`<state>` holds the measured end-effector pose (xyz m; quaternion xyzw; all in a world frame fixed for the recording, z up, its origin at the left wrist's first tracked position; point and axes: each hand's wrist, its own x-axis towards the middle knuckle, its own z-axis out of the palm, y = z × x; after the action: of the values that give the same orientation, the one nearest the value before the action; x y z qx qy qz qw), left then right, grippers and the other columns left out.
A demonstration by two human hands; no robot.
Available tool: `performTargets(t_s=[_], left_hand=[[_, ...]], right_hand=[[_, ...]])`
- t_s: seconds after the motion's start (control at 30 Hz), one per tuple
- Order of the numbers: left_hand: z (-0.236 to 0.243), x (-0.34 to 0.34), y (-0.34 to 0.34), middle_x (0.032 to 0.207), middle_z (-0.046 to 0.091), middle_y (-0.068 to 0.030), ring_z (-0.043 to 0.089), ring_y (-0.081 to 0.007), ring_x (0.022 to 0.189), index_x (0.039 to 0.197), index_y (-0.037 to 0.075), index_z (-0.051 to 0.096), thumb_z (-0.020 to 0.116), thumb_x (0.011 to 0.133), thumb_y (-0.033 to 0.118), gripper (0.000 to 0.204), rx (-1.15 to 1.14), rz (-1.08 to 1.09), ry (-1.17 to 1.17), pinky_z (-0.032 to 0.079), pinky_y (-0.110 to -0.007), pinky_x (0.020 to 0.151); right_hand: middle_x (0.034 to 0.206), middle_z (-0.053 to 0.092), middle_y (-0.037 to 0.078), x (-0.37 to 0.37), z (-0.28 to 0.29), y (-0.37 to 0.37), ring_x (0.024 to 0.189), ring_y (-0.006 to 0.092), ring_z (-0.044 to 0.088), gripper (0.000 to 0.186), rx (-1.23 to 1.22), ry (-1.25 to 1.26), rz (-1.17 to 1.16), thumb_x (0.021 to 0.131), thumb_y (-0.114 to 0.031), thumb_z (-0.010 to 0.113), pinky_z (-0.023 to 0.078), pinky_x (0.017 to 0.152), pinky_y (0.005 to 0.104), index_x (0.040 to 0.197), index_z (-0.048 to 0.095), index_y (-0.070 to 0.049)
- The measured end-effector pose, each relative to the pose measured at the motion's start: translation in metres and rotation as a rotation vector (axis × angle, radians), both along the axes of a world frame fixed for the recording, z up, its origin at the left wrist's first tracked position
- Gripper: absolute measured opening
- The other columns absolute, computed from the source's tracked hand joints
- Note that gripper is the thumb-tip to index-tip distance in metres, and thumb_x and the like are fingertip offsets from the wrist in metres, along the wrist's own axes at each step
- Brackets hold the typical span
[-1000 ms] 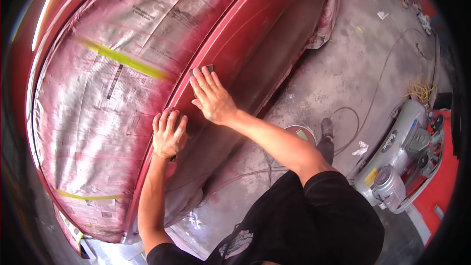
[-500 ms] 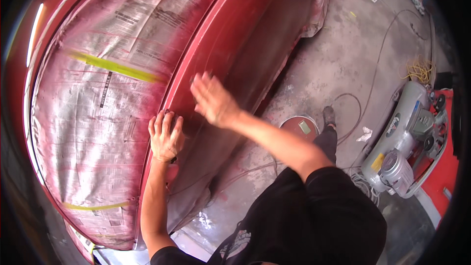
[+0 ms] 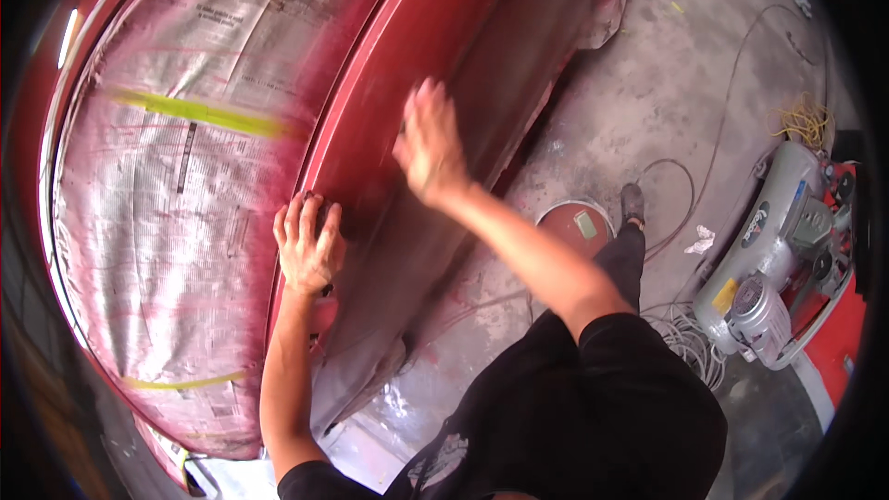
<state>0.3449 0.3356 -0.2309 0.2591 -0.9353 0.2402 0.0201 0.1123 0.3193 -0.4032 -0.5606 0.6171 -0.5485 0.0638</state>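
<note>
my right hand (image 3: pixel 432 146), its blurred fingers close together over the red panel (image 3: pixel 444 14), whether they grip anything I cannot tell, my left hand (image 3: pixel 309 252), fingers slightly apart, resting on the panel's edge, masking paper (image 3: pixel 153 241) beside that edge

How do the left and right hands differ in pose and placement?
Placement: left hand rests at the red panel's edge beside the masking paper; right hand is over the panel's face.
Fingers: left hand's are bent and spread; right hand's look straighter and closer together.
Clarity: left hand is fairly sharp; right hand is blurred.
Shared: both bare.
</note>
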Motion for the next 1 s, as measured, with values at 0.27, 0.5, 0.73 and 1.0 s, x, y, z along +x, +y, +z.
performTargets(t_s=[0.27,0.5,0.73,1.0], left_hand=[[0.003,-0.007,-0.005,0.138,0.061,-0.0170,0.057,-0.0414,0.136,0.134,0.014,0.065,0.071,0.084,0.018,0.051,0.046,-0.007,-0.018,0.041,-0.060,0.112],[0.006,-0.004,0.003,0.137,0.062,-0.0170,0.058,-0.0424,0.134,0.133,0.014,0.065,0.070,0.084,0.012,0.049,0.048,0.019,-0.017,0.042,-0.061,0.111],[-0.006,-0.018,0.002,0.138,0.060,-0.0206,0.060,-0.0415,0.131,0.140,0.011,0.063,0.069,0.087,0.008,0.053,-0.014,0.115,-0.026,0.043,-0.062,0.112],[-0.002,-0.159,-0.087,0.139,0.060,-0.0251,0.059,-0.0446,0.132,0.144,0.003,0.062,0.066,0.090,0.011,0.055,0.068,-0.057,0.008,0.046,-0.059,0.115]], right_hand=[[0.162,0.029,0.049,-0.029,0.045,-0.038,0.155,0.0614,0.027,0.075,0.037,0.000,-0.134,0.106,-0.028,0.060,0.024,0.129,0.0646,0.155,0.033,0.022],[0.160,0.050,0.031,-0.167,0.043,-0.114,0.155,0.0489,0.037,0.063,-0.073,0.370,-0.192,0.101,-0.035,0.064,0.026,0.131,0.0557,0.147,0.058,0.008],[0.167,0.033,0.038,-0.140,0.078,-0.106,0.155,0.0553,0.033,0.076,0.053,0.071,-0.078,0.099,-0.029,0.071,0.028,0.129,0.0619,0.156,0.042,0.013],[0.163,0.046,0.030,-0.323,0.055,-0.212,0.155,0.0442,0.040,0.057,-0.159,0.114,-0.242,0.108,-0.027,0.056,0.031,0.130,0.0515,0.153,0.051,0.007]])
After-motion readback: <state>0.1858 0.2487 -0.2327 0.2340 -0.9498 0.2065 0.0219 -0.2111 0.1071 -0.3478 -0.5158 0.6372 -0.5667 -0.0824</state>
